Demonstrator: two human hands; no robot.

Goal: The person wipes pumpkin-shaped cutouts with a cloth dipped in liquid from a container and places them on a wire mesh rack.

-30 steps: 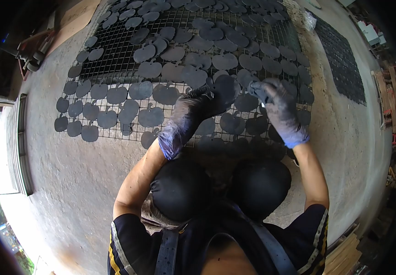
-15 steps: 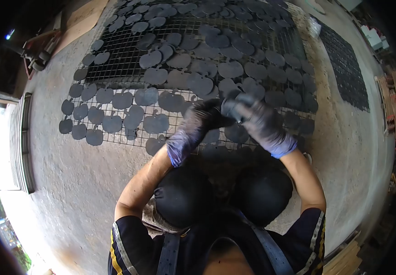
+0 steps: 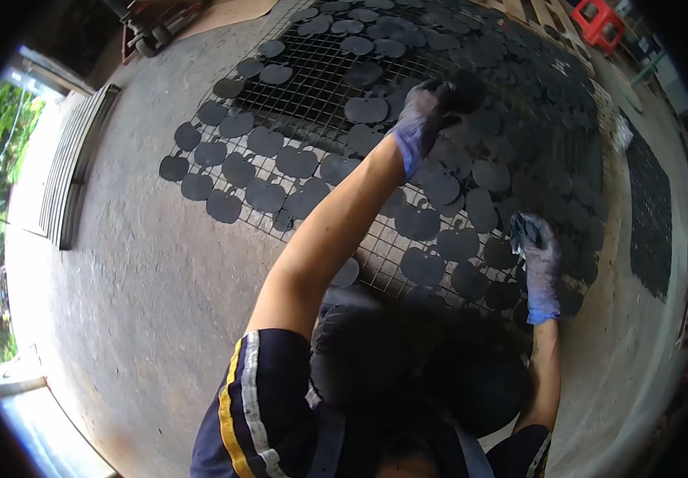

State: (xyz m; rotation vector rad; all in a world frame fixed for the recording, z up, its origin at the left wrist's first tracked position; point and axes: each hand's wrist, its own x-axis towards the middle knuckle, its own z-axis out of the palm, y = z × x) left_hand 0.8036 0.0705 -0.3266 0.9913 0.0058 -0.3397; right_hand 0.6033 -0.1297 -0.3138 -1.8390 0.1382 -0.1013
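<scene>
My left hand (image 3: 427, 111), in a smudged purple glove, reaches out over the far part of a wire mesh grid (image 3: 312, 88). Its fingers are closed on a dark, flat, pumpkin-shaped plate (image 3: 465, 92), slightly blurred. My right hand (image 3: 541, 253), gloved likewise, is nearer my body above the right part of the grid. Its fingers curl round a crumpled grey cloth (image 3: 517, 233), mostly hidden by the glove. Many similar pumpkin-shaped plates (image 3: 297, 161) lie on the mesh below both hands, some overlapping.
My bent knees (image 3: 368, 350) are close to the grid's near edge. A ribbed panel (image 3: 81, 163) lies at left on the concrete floor (image 3: 152, 239). A wheeled red cart (image 3: 152, 36), a red stool (image 3: 599, 24) and a dark mat-like sheet (image 3: 648, 211) are farther out.
My hands were together over the grid's middle; now they are apart. The left has moved forward with a plate, the right back and to the right. The view has also shifted.
</scene>
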